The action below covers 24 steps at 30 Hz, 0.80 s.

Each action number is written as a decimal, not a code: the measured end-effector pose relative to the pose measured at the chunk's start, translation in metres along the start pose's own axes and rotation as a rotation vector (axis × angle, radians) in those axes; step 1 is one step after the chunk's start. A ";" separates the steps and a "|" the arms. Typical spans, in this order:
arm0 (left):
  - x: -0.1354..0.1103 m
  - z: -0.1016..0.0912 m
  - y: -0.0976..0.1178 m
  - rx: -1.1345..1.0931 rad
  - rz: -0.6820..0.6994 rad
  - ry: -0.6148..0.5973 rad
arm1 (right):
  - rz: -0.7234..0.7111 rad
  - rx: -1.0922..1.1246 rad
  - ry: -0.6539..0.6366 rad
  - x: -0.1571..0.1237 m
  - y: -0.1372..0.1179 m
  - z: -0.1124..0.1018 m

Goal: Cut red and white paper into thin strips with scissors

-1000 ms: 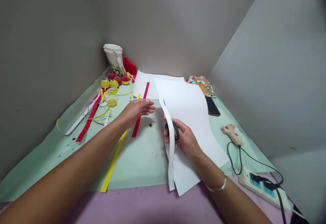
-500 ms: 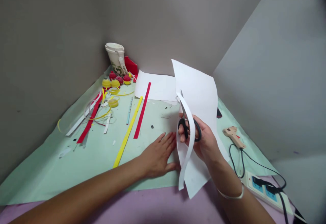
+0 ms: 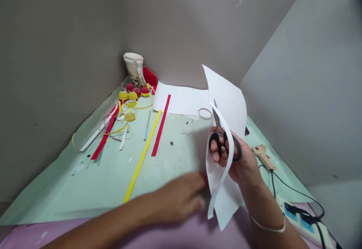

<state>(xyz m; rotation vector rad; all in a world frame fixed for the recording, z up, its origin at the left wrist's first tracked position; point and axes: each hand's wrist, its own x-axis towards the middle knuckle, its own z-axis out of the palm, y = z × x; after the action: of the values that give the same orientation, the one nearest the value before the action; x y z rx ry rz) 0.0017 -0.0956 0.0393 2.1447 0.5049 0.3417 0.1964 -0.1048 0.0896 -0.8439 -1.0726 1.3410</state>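
Black-handled scissors (image 3: 217, 120) are in my right hand (image 3: 245, 162), with its fingers in the handle loops. The blades stand at a raised sheet of white paper (image 3: 229, 94). A narrow white strip (image 3: 229, 158), still joined to the sheet near the blades, curves down in front of the scissors and my hand. My left hand (image 3: 178, 196) is smeared by motion left of the sheet's lower part. Whether its fingers touch the paper cannot be made out.
Yellow strip (image 3: 143, 154) and red strip (image 3: 161, 126) lie left of my hands. Behind them are another white sheet (image 3: 181, 100) and a wire coil (image 3: 205, 113). A glue gun (image 3: 264, 156) and power strip (image 3: 302, 219) sit right. A white cup (image 3: 133, 66) stands back left.
My left hand has lifted from flat on the table and moved toward me. The sheet and scissors sit slightly farther right in view, and the wire coil now shows fully.
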 end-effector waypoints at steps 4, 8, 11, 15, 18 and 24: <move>0.021 -0.065 -0.046 -0.533 -0.341 0.412 | 0.004 -0.012 0.009 0.000 -0.001 0.001; 0.026 -0.115 -0.084 -0.445 -0.465 0.672 | 0.030 -0.059 0.024 0.001 -0.001 0.002; 0.017 -0.125 -0.088 0.158 -0.687 0.656 | 0.023 -0.065 0.011 0.000 -0.001 0.001; 0.008 -0.110 -0.081 0.467 -0.889 0.414 | 0.031 -0.058 0.006 0.001 0.000 -0.001; 0.010 -0.098 -0.079 0.542 -0.904 0.432 | 0.050 -0.056 0.023 0.002 0.000 -0.002; 0.017 -0.101 -0.078 0.526 -0.944 0.330 | 0.042 -0.020 -0.001 0.001 -0.002 -0.001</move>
<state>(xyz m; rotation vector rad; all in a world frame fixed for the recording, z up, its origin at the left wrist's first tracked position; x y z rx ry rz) -0.0436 0.0253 0.0347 2.0465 1.8618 0.0097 0.1982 -0.1043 0.0913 -0.8849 -1.0763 1.3676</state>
